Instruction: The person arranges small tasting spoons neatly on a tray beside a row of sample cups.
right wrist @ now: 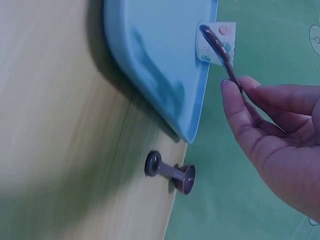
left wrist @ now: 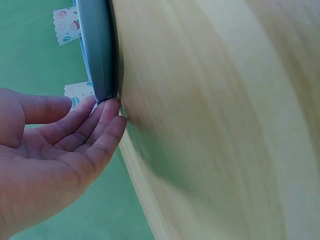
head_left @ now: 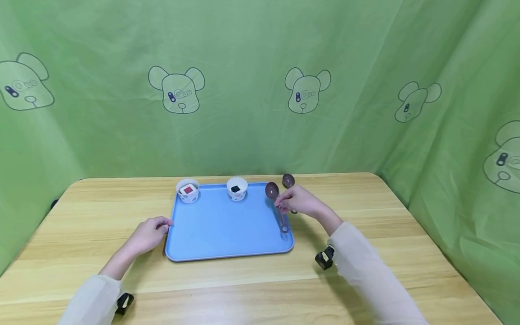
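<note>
Taking the tray's middle as the clock centre with twelve away from the person, two pale sleeves [head_left: 91, 300] come in from seven and five, each with a small black device [head_left: 123, 304] at the wrist, over a light wood-grain table [head_left: 227, 289]. On it lies a blue, shallow, round-cornered rectangular tray [head_left: 227, 234]. At nine the left hand [head_left: 148, 234] touches the tray's rim with its fingertips, thumb apart, gripping nothing. At two the right hand [head_left: 298, 201] pinches the handle of a brown round-bowled spoon [head_left: 271, 190] between thumb and fingers, raised above the tray's edge, its bowl towards eleven and its ringed end towards five. Farther off, a white patterned scalloped cup [head_left: 188, 198] stands at the tray's ten-thirty corner with a white-and-red piece [head_left: 187, 189] inside; a matching cup [head_left: 237, 196] at twelve contains something black [head_left: 235, 189]. Beyond the tray, towards one-thirty, a second brown spoon [head_left: 288, 181] lies on the table. A green bear-printed curtain [head_left: 243, 140] hangs behind.
</note>
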{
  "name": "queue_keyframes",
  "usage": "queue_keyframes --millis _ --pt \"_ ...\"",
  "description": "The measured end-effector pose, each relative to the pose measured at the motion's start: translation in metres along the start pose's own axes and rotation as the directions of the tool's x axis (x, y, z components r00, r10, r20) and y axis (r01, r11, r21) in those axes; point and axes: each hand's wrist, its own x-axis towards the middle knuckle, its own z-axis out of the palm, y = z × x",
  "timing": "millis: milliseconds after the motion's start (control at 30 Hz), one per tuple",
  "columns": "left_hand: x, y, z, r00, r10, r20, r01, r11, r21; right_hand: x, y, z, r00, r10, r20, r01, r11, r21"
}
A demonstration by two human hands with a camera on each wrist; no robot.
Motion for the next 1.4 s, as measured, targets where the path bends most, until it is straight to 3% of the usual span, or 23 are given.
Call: queue_keyframes --millis 533,1400 --pt "0.000 -0.001 0.000 1.000 0.012 0.007 -0.012 1.000 -0.001 0.018 -0.019 0.014 1.000 -0.016 0.015 0.015 0.999 0.033" --pt "0.000 0.001 -0.001 1.000 0.018 0.000 -0.018 1.000 0.021 0.040 -0.045 0.027 0.992 0.048 0.121 -0.057 0.995 0.077"
